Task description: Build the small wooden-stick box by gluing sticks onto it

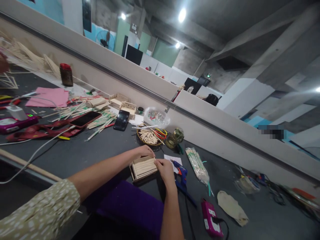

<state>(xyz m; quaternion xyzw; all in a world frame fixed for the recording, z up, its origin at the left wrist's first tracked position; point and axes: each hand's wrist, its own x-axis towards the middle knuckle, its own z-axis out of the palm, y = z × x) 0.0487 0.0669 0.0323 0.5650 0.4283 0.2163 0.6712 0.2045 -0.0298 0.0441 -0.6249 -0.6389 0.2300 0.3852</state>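
Note:
A small box-like frame built of pale wooden sticks (143, 167) lies on the dark table (75, 153) in front of me. My left hand (145, 151) is curled over its far edge, fingers closed on it. On the frame's right end, my right hand (163, 169) pinches the sticks with fingers pressed together. A blue glue gun (182, 172) lies just right of my right hand on a scrap of white paper (172, 159).
A round basket of sticks (149, 136) and coloured rubber bands sits behind the frame, beside a glass jar (175, 137). A bag of sticks (198, 164), a pink device (210, 218), a cloth (232, 207), two phones (121, 120), pink paper (48, 97) and cables lie about. A purple cloth (130, 203) lies below my arms.

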